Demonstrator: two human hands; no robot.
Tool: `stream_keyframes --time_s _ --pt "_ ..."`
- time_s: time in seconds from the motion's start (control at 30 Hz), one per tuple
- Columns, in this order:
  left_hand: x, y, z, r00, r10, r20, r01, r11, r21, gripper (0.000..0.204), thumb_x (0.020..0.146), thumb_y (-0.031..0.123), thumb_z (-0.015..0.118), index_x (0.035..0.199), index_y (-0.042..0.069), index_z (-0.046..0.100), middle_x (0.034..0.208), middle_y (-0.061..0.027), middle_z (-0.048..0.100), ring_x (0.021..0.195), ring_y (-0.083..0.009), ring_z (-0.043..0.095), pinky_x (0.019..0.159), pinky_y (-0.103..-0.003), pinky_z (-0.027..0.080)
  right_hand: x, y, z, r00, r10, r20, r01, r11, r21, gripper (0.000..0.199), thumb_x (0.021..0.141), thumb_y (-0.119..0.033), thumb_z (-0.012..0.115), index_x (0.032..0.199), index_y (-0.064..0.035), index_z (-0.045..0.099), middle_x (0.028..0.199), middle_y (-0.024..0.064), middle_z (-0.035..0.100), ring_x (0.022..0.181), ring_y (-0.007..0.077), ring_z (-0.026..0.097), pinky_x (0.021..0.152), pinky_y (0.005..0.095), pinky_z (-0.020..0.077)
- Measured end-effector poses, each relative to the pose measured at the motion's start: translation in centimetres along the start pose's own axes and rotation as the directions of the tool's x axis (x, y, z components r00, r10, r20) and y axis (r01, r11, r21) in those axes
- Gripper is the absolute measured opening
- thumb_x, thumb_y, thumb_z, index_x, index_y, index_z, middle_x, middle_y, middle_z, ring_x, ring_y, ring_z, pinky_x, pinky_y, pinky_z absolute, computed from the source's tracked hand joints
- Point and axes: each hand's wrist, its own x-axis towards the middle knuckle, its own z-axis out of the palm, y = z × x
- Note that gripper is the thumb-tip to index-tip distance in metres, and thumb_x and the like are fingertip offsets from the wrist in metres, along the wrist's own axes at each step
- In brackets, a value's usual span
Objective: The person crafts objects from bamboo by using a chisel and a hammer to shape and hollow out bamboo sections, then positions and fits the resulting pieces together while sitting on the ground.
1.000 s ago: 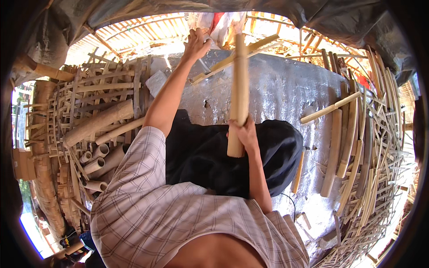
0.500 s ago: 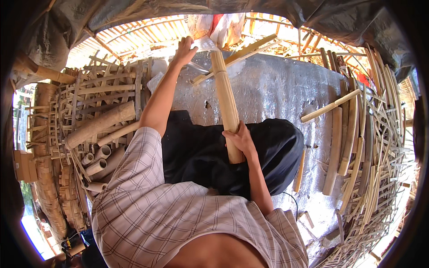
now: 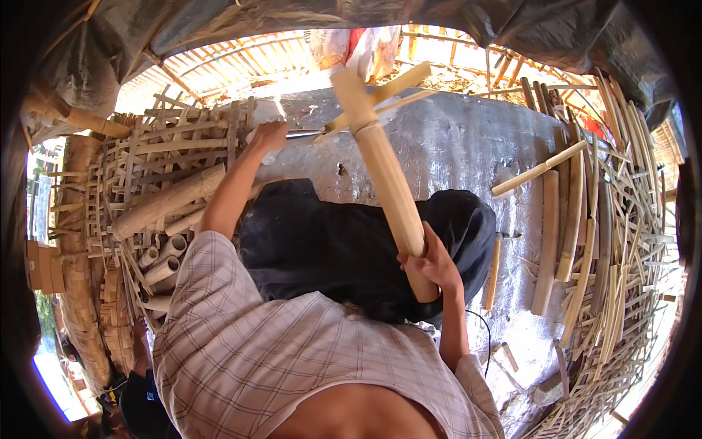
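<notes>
Bamboo pole (image 3: 391, 179): runs up from the right hand (image 3: 431, 263), leaning leftward and away from the body; its near end lies just below that hand, over the black cloth (image 3: 322, 241) on the legs.
Right hand: fingers bent round the pole close to its near end, gripping it.
Left hand (image 3: 270, 137): curled into a fist well apart from the pole, apparently round the handle of a knife (image 3: 303, 134); the handle itself is hidden.
Blade: points rightward from the left hand, toward the split sticks (image 3: 406, 79) beyond; whether it touches them I cannot tell.
Twist risk: the pole is gripped at one end only, so a knock on its far end could turn it in a loose right hand.
Cut risk: the blade, glancing off smooth, round bamboo, could run toward the right hand or the legs.
Edges: woven slats (image 3: 172, 150) crowd the left hand's outer side; the pole's far end is blurred.
Open room: the grey sheet (image 3: 453, 139) spreads beyond the right hand, with the bamboo lengths (image 3: 547, 245) well off to its right.
</notes>
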Motion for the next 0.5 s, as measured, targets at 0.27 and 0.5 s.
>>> stream_keyframes --time_s 0.27,0.5 --pt "-0.6 -2.1 7.4 0.958 -0.283 0.038 0.273 0.869 -0.412 0.038 0.079 0.019 0.062 0.106 -0.005 0.074 0.108 -0.0331 0.072 0.105 -0.0451 0.071 0.09 -0.052 0.057 -2.4 -6.9 2.7 0.989 -0.145 0.013 0.142 0.941 -0.308 0.059 0.07 -0.007 0.087 0.118 0.0017 0.056 0.097 0.0058 0.064 0.091 0.0159 0.061 0.084 0.032 0.0504" --pt "-1.7 -4.8 8.1 0.962 -0.262 0.084 0.262 0.783 -0.564 0.04 0.079 0.022 0.064 0.104 -0.008 0.074 0.107 -0.035 0.07 0.103 -0.0459 0.071 0.09 -0.05 0.057 4.3 -4.2 8.2 0.892 -0.406 -0.197 0.353 0.9 -0.254 0.06 0.073 -0.005 0.081 0.125 0.0005 0.053 0.101 0.0117 0.069 0.094 0.0175 0.067 0.084 0.0324 0.0539"
